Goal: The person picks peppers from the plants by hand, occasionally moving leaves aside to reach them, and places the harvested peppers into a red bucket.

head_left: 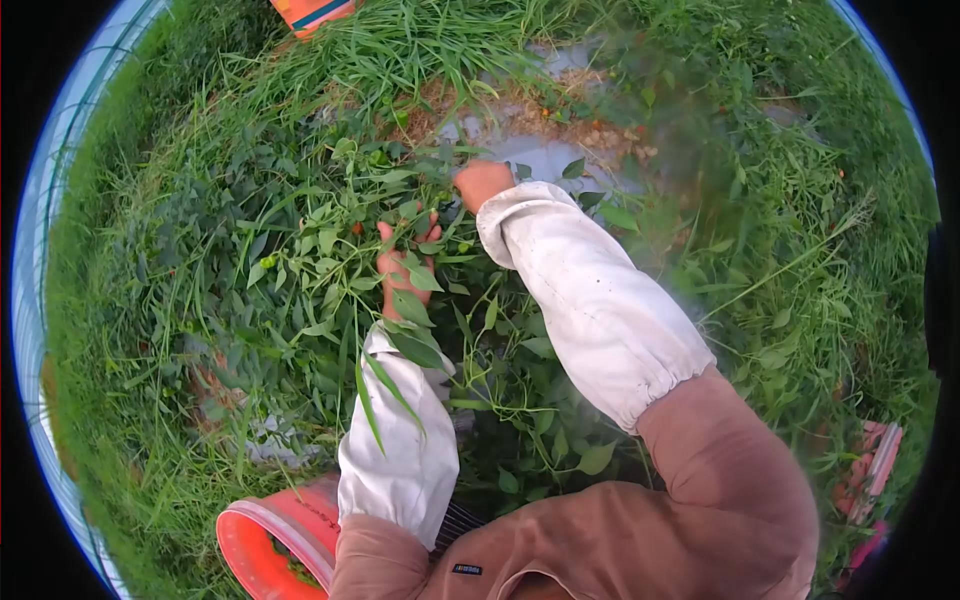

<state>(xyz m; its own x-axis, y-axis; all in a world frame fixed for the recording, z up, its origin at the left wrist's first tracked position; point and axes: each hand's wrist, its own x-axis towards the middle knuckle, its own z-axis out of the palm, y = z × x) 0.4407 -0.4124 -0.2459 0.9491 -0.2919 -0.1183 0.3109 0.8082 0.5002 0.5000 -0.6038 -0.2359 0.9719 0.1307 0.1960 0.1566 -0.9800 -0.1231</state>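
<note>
Both arms, in white sleeve covers, reach into a leafy green pepper plant (pixel 335 235). My left hand (pixel 408 262) is among the stems with its fingers apart and pointing up, partly covered by leaves. Up and to the right of it, my right hand (pixel 483 185) is closed at the plant's edge; its fingertips and whatever they hold are hidden. A small red pepper (pixel 357 229) shows just left of my left hand. Some green peppers (pixel 267 262) hang farther left.
A red bucket (pixel 320 515) lies tilted at the lower left, with something green inside. An orange container (pixel 312 12) stands at the top. At the lower right is a pinkish crate (pixel 872 470) holding reddish items. Grey ground sheeting (pixel 545 155) shows between grass and weeds.
</note>
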